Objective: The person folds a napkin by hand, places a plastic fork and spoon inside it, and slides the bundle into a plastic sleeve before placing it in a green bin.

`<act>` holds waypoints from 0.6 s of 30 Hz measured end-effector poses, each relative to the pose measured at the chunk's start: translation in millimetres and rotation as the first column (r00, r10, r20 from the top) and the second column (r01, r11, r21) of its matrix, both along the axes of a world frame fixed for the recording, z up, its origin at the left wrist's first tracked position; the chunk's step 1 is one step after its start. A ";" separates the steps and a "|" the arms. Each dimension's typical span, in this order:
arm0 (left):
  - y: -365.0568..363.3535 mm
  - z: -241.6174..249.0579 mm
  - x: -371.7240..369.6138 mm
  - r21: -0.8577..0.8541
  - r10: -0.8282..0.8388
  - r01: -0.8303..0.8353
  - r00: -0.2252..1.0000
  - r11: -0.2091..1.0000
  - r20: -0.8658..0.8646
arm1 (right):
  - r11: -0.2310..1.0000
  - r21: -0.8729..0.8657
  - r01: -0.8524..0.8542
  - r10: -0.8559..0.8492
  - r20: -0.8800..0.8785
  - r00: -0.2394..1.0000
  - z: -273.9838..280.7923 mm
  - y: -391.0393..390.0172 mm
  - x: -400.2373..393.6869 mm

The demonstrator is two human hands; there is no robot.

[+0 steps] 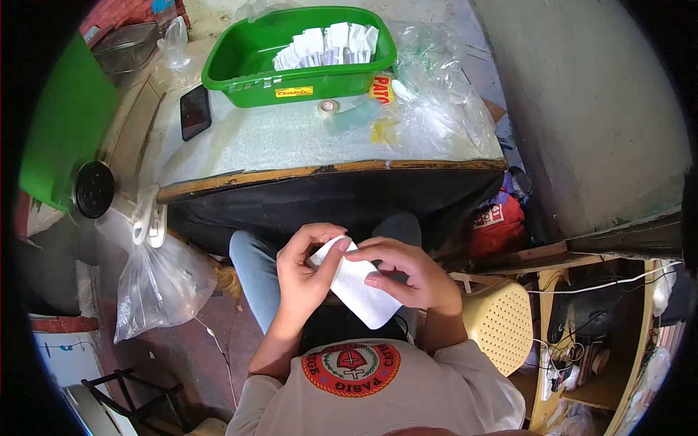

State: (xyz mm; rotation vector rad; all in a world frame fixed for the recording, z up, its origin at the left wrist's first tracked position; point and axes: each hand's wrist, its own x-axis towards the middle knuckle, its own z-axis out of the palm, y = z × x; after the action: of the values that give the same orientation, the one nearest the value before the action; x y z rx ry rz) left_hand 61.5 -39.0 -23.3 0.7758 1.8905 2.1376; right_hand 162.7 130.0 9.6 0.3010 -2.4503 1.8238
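A folded white paper tissue [363, 292] is held between both hands above the lap, its lower corner pointing down toward the shirt. My left hand [309, 270] pinches its upper left part, the thumb lying across the paper. On the other side, my right hand [407, 272] grips the upper right edge between thumb and fingers. Beyond the hands, a green basin [247, 91] stands on the table [262, 145], and many folded white papers [327, 45] are lined up inside it.
Near the basin lie a black phone [195, 112], a tape roll [328, 107] and clear plastic bags [443, 109]. A plastic bag [160, 291] hangs at the left. A yellow perforated stool [502, 323] and a wooden shelf [596, 392] are at the right.
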 end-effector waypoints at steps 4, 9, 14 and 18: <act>1.7 1.4 -0.9 0.087 -0.022 0.017 0.998 0.996 0.051 | 0.992 -0.081 0.100 -0.102 -0.018 0.995 -6.5 -1.3 -5.8; -0.7 -2.8 -1.9 0.102 -0.078 0.071 0.994 0.992 0.071 | 0.992 -0.061 0.109 -0.111 -0.028 0.993 -2.0 -1.8 -7.3; 1.1 -3.7 5.6 0.329 -0.124 0.047 0.968 0.943 0.219 | 0.982 -0.027 0.189 -0.190 -0.033 0.981 -1.8 -1.2 -6.7; 1.4 -7.3 9.4 0.334 -0.166 0.080 0.958 0.939 0.236 | 0.980 0.007 0.199 -0.197 -0.102 0.975 -9.6 1.3 -5.2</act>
State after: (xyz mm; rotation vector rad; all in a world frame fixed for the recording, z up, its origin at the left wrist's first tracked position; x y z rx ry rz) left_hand 71.0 -37.6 -30.5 0.6103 1.3470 2.3625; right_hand 157.4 131.2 0.0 0.1398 -2.3358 1.6654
